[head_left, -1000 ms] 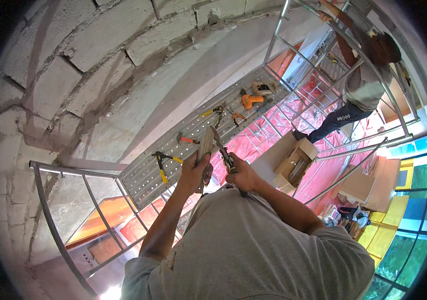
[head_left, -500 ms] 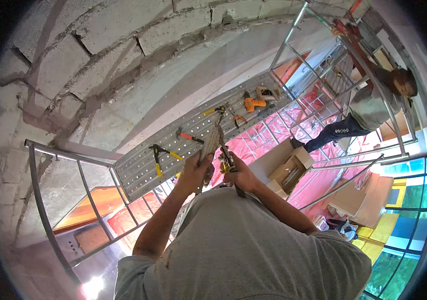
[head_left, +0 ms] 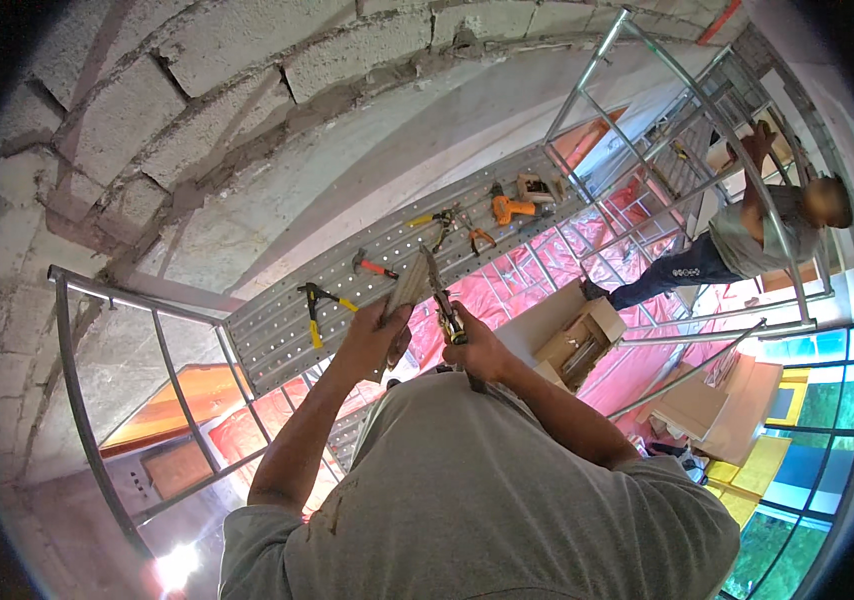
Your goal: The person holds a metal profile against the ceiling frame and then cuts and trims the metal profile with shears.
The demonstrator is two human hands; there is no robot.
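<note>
My left hand (head_left: 375,340) is wrapped round a narrow grey metal strip (head_left: 410,278), which points up and away from me. In my right hand (head_left: 482,350) is a pair of tin snips (head_left: 446,312) with dark and yellowish handles. The blades of the snips lie along the strip's right side, close to its far end. Whether they bite into the metal I cannot tell. Beyond both hands is a perforated metal plank (head_left: 277,335). A red-handled hammer (head_left: 377,265) and a yellow-and-black hammer (head_left: 315,312) lie on it, nearest my left hand.
Farther along the plank are a yellow-handled tool (head_left: 431,218), orange-handled pliers (head_left: 481,239), an orange cordless drill (head_left: 511,208) and a small box (head_left: 534,187). Guard rails (head_left: 177,385) stand left. Another person (head_left: 762,235) is on the scaffold (head_left: 637,150) at right. Pink sheeting (head_left: 517,285) covers the floor below.
The strip has turned slightly in my left hand, and both hands have shifted a little left. The other person's raised arm has come lower.
</note>
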